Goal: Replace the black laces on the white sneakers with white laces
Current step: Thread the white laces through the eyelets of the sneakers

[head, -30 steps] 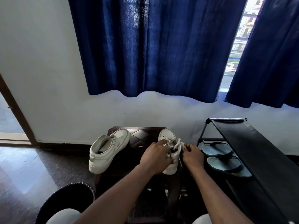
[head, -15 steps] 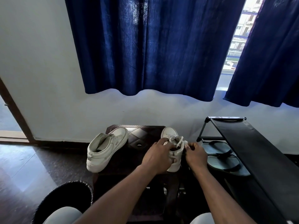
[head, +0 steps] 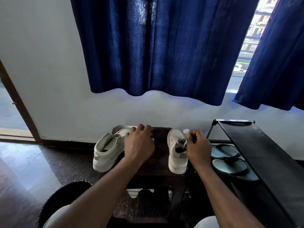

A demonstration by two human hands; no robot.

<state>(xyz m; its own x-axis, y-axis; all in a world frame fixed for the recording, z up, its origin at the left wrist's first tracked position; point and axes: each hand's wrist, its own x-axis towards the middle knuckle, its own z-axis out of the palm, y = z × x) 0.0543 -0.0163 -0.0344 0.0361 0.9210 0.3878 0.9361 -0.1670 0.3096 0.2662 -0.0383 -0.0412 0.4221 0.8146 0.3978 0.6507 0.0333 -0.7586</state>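
Below the blue curtain (head: 156, 46) and beside the black shoe rack (head: 263, 153), the dark worktop (head: 160, 145) carries both white sneakers. A dark bin (head: 65, 191) sits by my left knee, and a pair of sandals (head: 230, 165) lies on the rack's lower shelf. The left sneaker (head: 107, 148) lies tipped over the worktop's left edge, and I see no lace in it. The right sneaker (head: 176, 160) stands upright at the right edge, toe to the wall.

Half a second ago both my hands were working at the right sneaker. Now my left hand (head: 139, 143) has let go of it and crossed to the left sneaker, so I judge the right shoe nearly finished and the other one next. That hand's fingers bend down over the left sneaker's toe; whether they grip it I cannot tell. My right hand (head: 199, 147) stays beside the right sneaker, pinching the white lace (head: 186, 131) and holding its end up above the eyelets. No black lace shows anywhere.
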